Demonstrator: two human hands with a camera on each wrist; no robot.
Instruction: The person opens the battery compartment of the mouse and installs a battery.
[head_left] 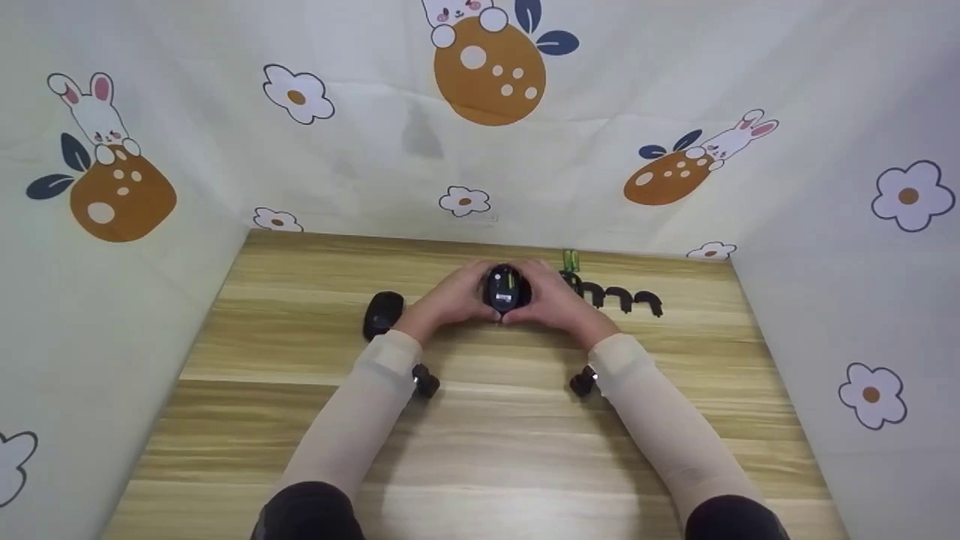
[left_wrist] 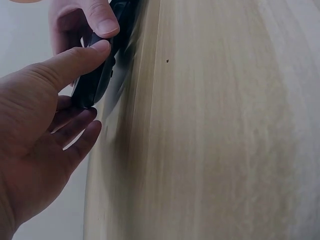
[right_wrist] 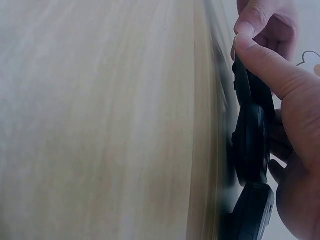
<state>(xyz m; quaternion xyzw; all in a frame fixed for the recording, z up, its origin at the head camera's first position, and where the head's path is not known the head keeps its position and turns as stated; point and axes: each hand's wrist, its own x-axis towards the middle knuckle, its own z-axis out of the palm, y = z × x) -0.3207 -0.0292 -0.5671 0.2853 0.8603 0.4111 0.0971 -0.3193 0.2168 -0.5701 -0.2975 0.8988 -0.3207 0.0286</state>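
Note:
In the head view a black computer mouse (head_left: 504,289) is held underside up between both hands at the far part of the table. A green battery (head_left: 513,280) shows in its underside, beside a pale label. My left hand (head_left: 457,294) grips the mouse from the left, thumb along its near edge, fingers beneath it in the left wrist view. From the right, my right hand (head_left: 551,296) grips it too, its thumb (right_wrist: 250,46) pressing close to the other thumb. Part of the mouse is hidden behind the fingers.
Another black mouse (head_left: 383,315) lies beside my left wrist. Right of my right hand, several black curved pieces (head_left: 619,298) stand in a row, with green batteries (head_left: 571,260) behind them. A patterned cloth (head_left: 360,172) walls in the wooden table (head_left: 495,442).

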